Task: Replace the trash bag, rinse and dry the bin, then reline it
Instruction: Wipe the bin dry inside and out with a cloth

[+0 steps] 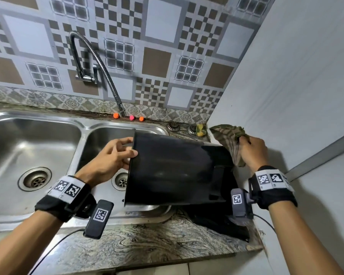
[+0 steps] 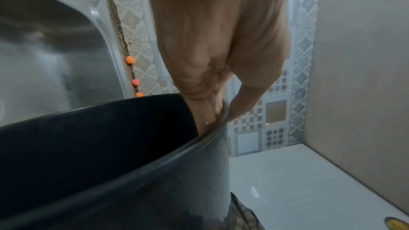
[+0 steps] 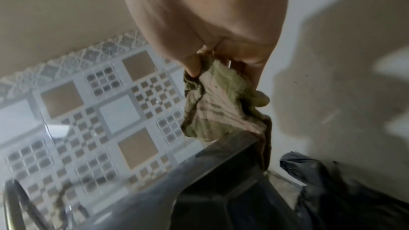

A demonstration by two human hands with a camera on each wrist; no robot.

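1. My left hand [image 1: 109, 157] grips the rim of the bin [image 1: 175, 171]: fingers are curled inside the mouth and the thumb lies on the outer wall. From the head view the fingertips vanish behind the rim; only the left wrist view shows them inside.
2. The one black bin lies on its side over the right basin of the sink [image 1: 83, 124], its mouth toward the left, its base toward the right wall. Its inside is dark, so I cannot tell whether it is wet or dry.
3. My right hand [image 1: 252, 151] clutches one green striped cloth [image 1: 228, 139] bunched in curled fingers, against the bin's base end. Whether the cloth touches the base is hard to make out.
4. A black bag [image 1: 222, 221] lies crumpled on the counter [image 1: 147, 241] under the bin, largely hidden by it and by my right wrist.
5. The sink has two basins, each with a drain; the right drain is half covered by the bin.
6. One tap [image 1: 95, 64] hangs over the sink.
7. Three small balls [image 1: 130, 117], two orange and one pink, sit along the sink's back edge.
8. One yellow-green sponge [image 1: 200, 129] sits in the corner.
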